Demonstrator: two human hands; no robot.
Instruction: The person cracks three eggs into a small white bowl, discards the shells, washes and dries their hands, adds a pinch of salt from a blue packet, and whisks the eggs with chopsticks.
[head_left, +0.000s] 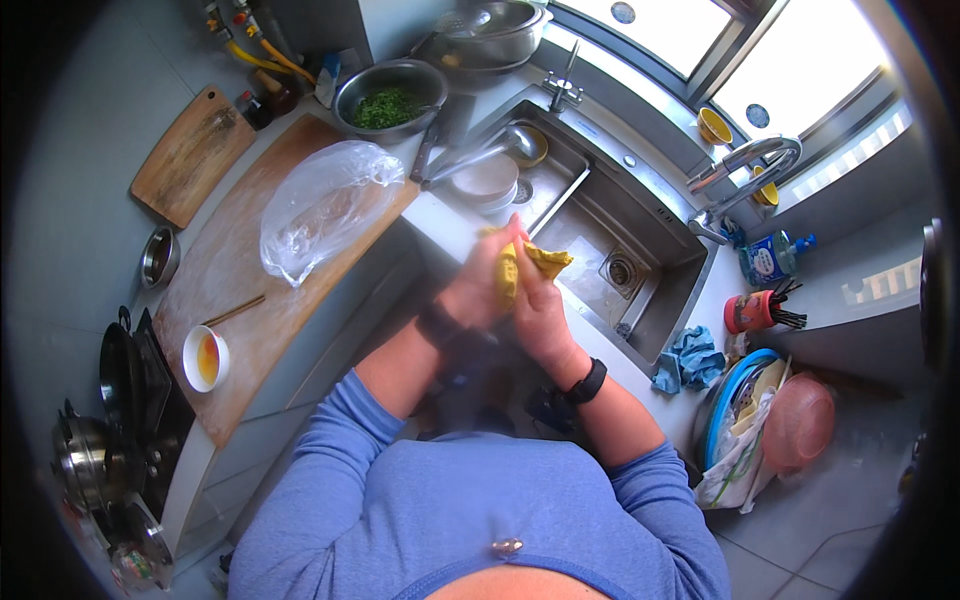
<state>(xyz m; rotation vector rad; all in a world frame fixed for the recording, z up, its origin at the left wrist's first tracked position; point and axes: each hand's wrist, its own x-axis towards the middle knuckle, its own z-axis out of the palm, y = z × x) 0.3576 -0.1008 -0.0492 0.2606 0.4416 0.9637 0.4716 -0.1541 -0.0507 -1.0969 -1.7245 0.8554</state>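
Note:
Both of my hands are closed around a yellow cloth (549, 260), close together in front of the sink's near edge. My left hand (480, 281) grips it from the left, and part of the cloth is hidden between the palms. From the right, my right hand (538, 307) clasps it, with a crumpled end sticking out past the fingers. Just beyond them lies the double-bowl steel sink (600, 202). Its left basin holds stacked white plates (487, 180) and a yellow bowl (534, 146).
A floured wooden board (300, 165) carries a clear plastic bag (330, 202), chopsticks (235, 310) and a white bowl of egg (205, 358). Behind it stands a steel bowl of chopped greens (386, 109). A cleaver (450, 124) lies near the sink. At right are a blue rag (690, 360) and stacked basins (724, 405).

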